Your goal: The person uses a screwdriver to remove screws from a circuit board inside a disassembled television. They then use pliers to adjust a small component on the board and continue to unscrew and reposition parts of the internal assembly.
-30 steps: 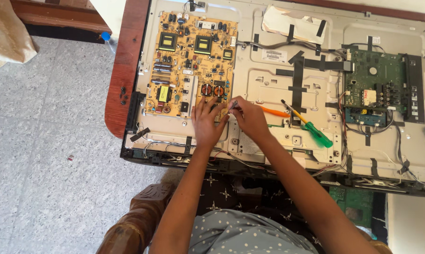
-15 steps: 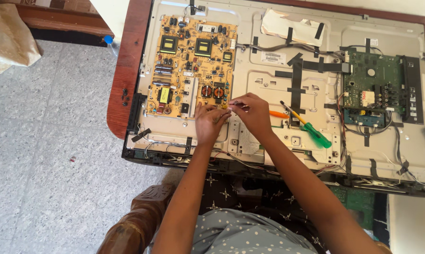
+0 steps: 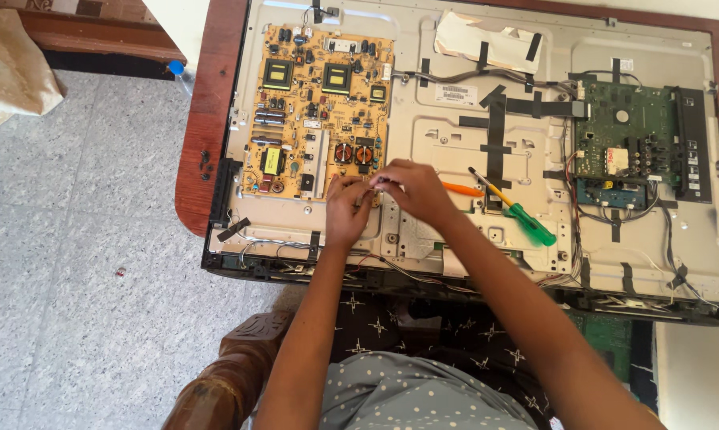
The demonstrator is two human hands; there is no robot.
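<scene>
A home repair spot: an opened television [image 3: 471, 143] on a wooden table [image 3: 204, 119], speckled tile floor [image 3: 73, 263].

Seen from the head camera, a flat screen's opened metal back panel [image 3: 455, 135] is lying across a reddish wooden table [image 3: 204, 135]. The left hand [image 3: 347, 211] and the right hand [image 3: 413, 191] are meeting fingertip to fingertip at the lower right corner of the yellow circuit board [image 3: 319, 103], pinching something too small to make out. A green-handled screwdriver [image 3: 526, 219] and an orange-handled tool [image 3: 461, 189] are lying just beside the right hand, and a green circuit board [image 3: 622, 131] is sitting well apart to the right.
</scene>
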